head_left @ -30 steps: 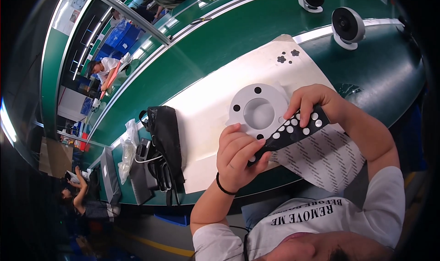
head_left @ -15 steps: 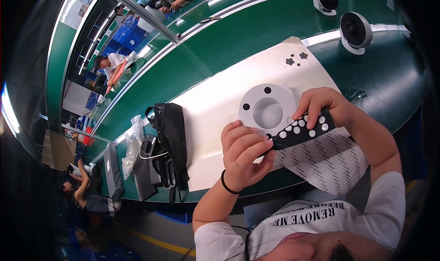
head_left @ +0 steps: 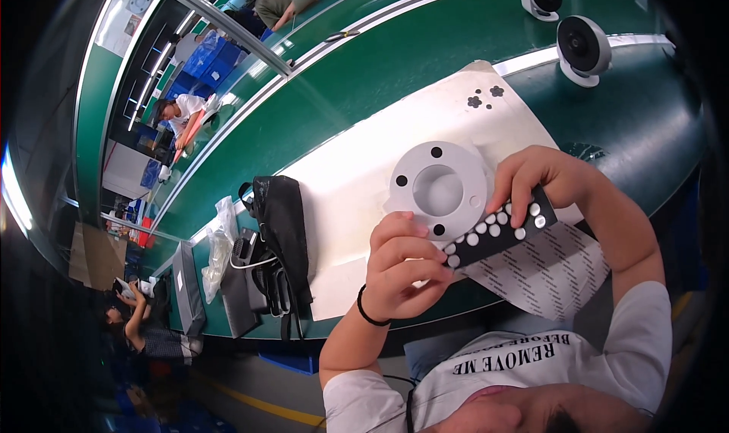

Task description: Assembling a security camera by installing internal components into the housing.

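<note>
Three black dots show on a flat white ring (head_left: pixel 475 178), which lies over the pale mat (head_left: pixel 342 228) within reach of both hands. Black strip (head_left: pixel 497 243) slants by the ring's lower right edge, white discs facing up, probably for easy picking. Right hand (head_left: pixel 535 178): thumb and forefinger gripping the strip near its upper edge, likely to steady it. Left hand (head_left: pixel 402 273): fingers curled by the ring's lower rim and strip's left end; can't make out whether they pinch anything. Patterned paper (head_left: pixel 543 273) overhangs the near table edge. Farther left, black pouch (head_left: pixel 281 220), seemingly set aside for room.
</note>
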